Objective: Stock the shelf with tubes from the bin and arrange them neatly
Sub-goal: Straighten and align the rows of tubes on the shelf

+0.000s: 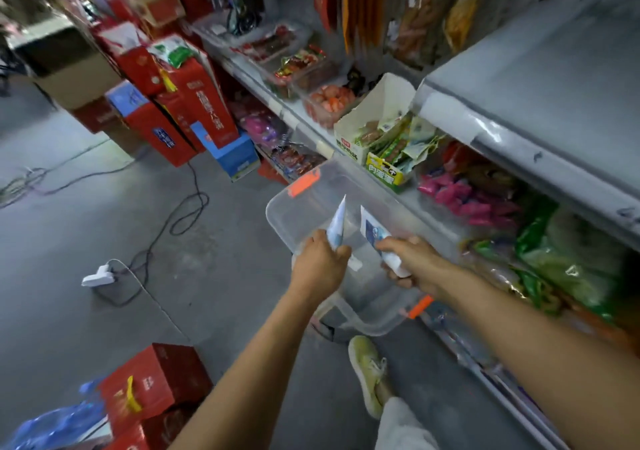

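Seeming light and squashy, one tube is gripped near its cap by the left hand, another tube by the right hand.

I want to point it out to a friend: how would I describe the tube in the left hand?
Find the clear bin with orange latches beside the shelves. Above it, the left hand grips a white-and-blue tube. It stands edge-on, tapering to a point, unlike the other tube in the right hand, showing its flat face.
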Demonstrator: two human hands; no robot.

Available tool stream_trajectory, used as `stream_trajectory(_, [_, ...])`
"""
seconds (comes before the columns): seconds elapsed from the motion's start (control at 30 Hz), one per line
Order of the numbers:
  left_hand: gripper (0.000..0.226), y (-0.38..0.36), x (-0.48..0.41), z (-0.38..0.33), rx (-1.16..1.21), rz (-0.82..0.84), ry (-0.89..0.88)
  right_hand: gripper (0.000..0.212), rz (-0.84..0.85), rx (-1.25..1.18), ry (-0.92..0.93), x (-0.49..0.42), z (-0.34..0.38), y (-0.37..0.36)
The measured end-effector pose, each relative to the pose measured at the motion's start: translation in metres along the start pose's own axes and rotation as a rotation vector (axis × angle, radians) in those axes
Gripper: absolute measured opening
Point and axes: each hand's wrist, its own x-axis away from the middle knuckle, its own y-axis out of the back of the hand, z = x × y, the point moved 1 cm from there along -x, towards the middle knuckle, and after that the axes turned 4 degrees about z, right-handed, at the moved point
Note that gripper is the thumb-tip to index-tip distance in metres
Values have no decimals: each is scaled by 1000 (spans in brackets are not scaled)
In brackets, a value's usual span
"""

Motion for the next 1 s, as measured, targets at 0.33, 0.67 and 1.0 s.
stream_trajectory(0.33, [12,-30,134,-70,383,7,-135,21,-108,-202,133,174,-15,58])
stream_trajectory(0.67, [38,-99,258,-157,401,27,-406,23,-213,-186,352,344,-44,145])
stream_trajectory(1.0, [23,-222,442,-247,438,63,-629,25,-467,-103,538,558,-135,255])
